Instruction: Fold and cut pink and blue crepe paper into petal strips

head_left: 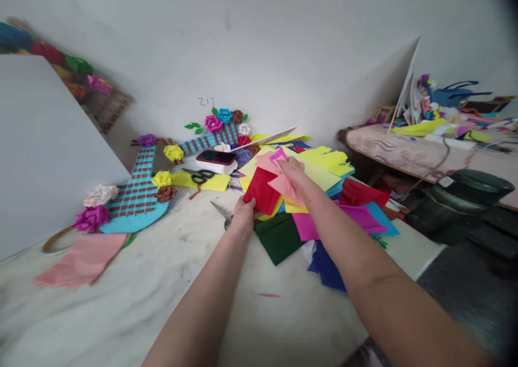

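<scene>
My left hand (pixel 244 216) pinches the lower left corner of a red paper sheet (pixel 262 190), thumb on top. Slightly farther off, my right hand (pixel 292 174) is closed on crumpled pink paper (pixel 283 186) with a magenta edge. Both are over a heap of coloured papers; a dark green sheet (pixel 279 236) sticks out at the near side, and a magenta sheet (pixel 307 225) lies to its right. Just left of my left hand lie scissors (pixel 225 216), partly hidden by the hand.
Blue guitar-shaped crafts (pixel 137 194) with paper flowers stand on the left. Behind the scissors, a phone (pixel 216 157) rests on a white box, near dark-handled scissors (pixel 199 176). A salmon sheet (pixel 83 259) lies front left. A dark green bin (pixel 457 205) stands beyond the table's right edge.
</scene>
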